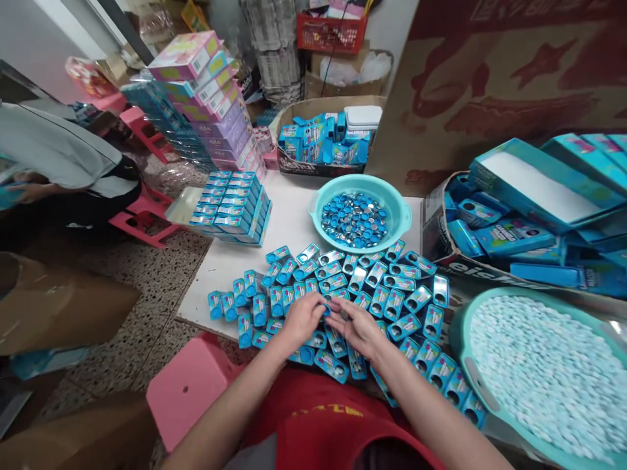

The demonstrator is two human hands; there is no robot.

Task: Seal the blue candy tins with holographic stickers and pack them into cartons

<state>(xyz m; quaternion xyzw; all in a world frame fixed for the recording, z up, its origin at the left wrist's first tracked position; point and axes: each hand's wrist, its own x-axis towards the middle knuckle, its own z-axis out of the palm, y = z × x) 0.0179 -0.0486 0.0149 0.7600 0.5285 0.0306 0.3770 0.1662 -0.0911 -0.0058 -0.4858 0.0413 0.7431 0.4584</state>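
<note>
Both hands meet over a spread of small blue printed tins [333,282], most of them standing with a round hole facing up. My left hand [304,318] is closed, with thumb and forefinger pinched on what looks like a small round blue cap [326,309]. Close against it, my right hand [356,328] has its fingers curled together; what lies inside them is hidden. Some tins at the left have blue caps over their holes, while several nearer the right show dark openings. Beyond the tins, a turquoise basin [317,230] holds loose round caps, blue and silver.
White mint-like pieces fill a large basin [467,365] at right. Cartons [434,228] [294,166] of blue packages stand behind. Stacked tins [230,207] sit at the table's left, near piled boxes [220,111]. A pink stool [189,385] is at left; another person [59,143] sits beyond.
</note>
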